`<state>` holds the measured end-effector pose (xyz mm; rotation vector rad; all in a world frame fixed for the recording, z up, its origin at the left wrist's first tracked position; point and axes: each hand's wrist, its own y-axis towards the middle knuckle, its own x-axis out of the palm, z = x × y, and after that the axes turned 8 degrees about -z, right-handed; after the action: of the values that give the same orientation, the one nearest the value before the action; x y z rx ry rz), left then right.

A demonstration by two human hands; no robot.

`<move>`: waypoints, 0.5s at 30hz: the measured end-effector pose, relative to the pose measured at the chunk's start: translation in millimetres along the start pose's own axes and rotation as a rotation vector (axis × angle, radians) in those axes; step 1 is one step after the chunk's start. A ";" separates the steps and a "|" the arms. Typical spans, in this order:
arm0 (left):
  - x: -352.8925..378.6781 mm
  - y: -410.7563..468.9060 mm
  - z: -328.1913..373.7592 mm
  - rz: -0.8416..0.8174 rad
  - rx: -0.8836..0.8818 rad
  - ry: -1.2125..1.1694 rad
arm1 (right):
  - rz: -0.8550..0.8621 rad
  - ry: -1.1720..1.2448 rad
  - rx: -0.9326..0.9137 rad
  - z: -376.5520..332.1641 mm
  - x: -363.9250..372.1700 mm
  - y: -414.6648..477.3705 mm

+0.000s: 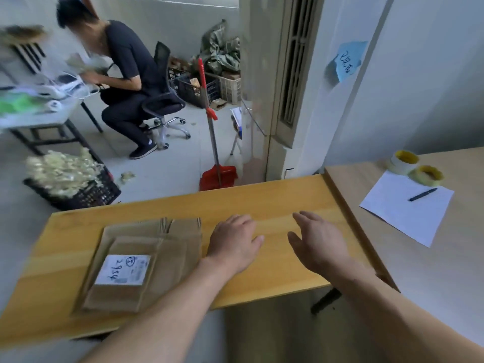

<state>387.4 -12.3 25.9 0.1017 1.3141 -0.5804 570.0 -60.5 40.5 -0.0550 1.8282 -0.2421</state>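
Left grip (233, 241) and right grip (318, 241) wide, empty.
Best reach to nine o'clock and lift the cardboard stack (167, 258) flat by its edge.

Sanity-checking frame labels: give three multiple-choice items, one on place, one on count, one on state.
1. The pen lies: A on the white sheet; B in a cup; C in a drawer.
2. Tape rolls on the right table: A one; B two; C four.
3. The left hand and right hand are: A open, empty; B gripping the pen; C pinching tape.
Key: 1 A, it rests across the sheet; 2 B, two yellow-cored rolls sit side by side; 3 A, fingers relaxed, nothing held.
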 end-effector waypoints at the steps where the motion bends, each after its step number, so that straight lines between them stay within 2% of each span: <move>1: -2.3 -5.8 -20.8 0.003 -0.020 -0.006 | -0.010 -0.002 -0.020 -20.9 7.0 6.6; 8: -11.3 -58.0 -155.0 0.019 -0.194 -0.080 | -0.170 -0.006 -0.166 -148.7 64.6 37.6; 12: 2.9 -90.8 -224.4 0.016 -0.324 -0.131 | -0.321 -0.013 -0.237 -198.5 104.3 44.7; 15: 20.1 -114.6 -264.5 -0.046 -0.395 -0.142 | -0.450 -0.020 -0.265 -224.1 129.7 46.0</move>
<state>105.1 -14.0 -35.9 -0.2904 1.2719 -0.3510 324.2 -6.1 -35.7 -0.6560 1.8007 -0.3102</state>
